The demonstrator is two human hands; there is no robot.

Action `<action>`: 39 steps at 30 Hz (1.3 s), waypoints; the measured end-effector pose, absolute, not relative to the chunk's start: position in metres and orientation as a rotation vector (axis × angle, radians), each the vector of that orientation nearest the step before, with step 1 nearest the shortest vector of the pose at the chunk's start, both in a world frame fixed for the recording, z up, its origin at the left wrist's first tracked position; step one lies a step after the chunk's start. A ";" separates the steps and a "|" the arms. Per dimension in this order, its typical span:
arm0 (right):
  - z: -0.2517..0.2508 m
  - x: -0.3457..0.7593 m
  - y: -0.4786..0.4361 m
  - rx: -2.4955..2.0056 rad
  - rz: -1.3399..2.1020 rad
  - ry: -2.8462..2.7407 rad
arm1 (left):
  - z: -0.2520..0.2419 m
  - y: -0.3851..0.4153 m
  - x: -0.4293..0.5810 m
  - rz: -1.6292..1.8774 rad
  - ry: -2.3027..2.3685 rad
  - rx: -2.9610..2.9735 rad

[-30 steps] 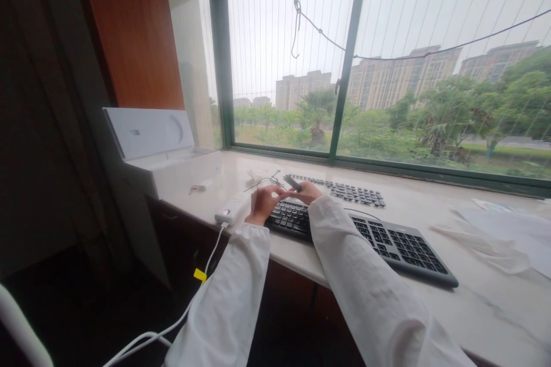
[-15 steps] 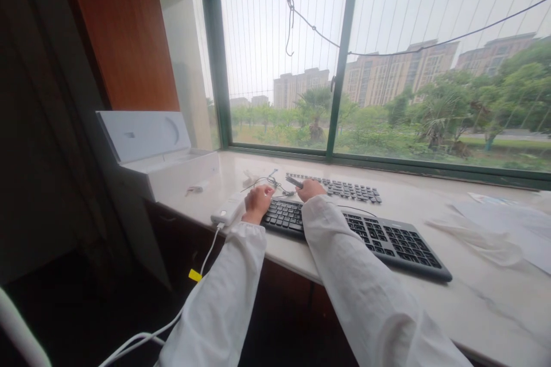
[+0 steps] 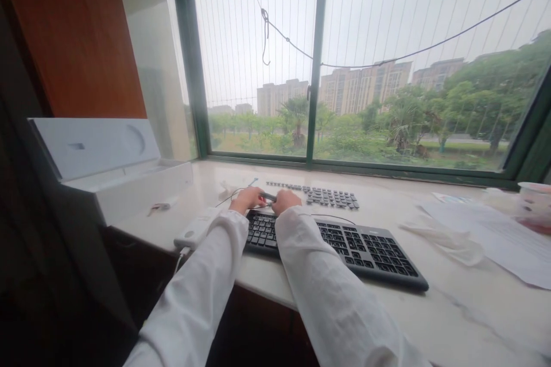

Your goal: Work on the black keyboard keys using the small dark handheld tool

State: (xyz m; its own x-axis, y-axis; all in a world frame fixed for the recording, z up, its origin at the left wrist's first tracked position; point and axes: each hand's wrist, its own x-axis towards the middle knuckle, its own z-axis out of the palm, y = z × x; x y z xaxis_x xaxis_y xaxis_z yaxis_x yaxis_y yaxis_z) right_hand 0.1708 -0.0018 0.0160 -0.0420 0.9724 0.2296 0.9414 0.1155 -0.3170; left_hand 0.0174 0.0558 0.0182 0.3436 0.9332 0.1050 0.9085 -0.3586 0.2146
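The black keyboard [image 3: 372,249] lies along the front of the counter, its left part bearing keycaps and its right part showing bare key sockets. Over its upper left edge, my right hand [image 3: 287,200] is closed around a slim dark tool [image 3: 269,196] that points left. My left hand [image 3: 246,200] meets it there, fingers curled at the tool's far end; what they pinch is too small to make out. Behind my hands, loose keycaps [image 3: 331,198] are laid out in rows. A thin dark cable [image 3: 331,217] runs behind the keyboard.
An open white box [image 3: 142,178] stands at the left, with a small item [image 3: 161,206] before it. A white power strip [image 3: 196,232] lies beside my left sleeve. To the right are crumpled tissue [image 3: 451,241], papers [image 3: 486,235] and a cup [image 3: 534,200]. A window [image 3: 310,157] backs the counter.
My view has turned to the right. My hands have come together: the left fingers, apart from the tool before, are now at its end. The right hand still holds it.
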 end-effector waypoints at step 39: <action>0.027 0.188 0.006 -1.635 0.495 -1.447 | -0.004 0.068 0.028 1.255 0.576 1.699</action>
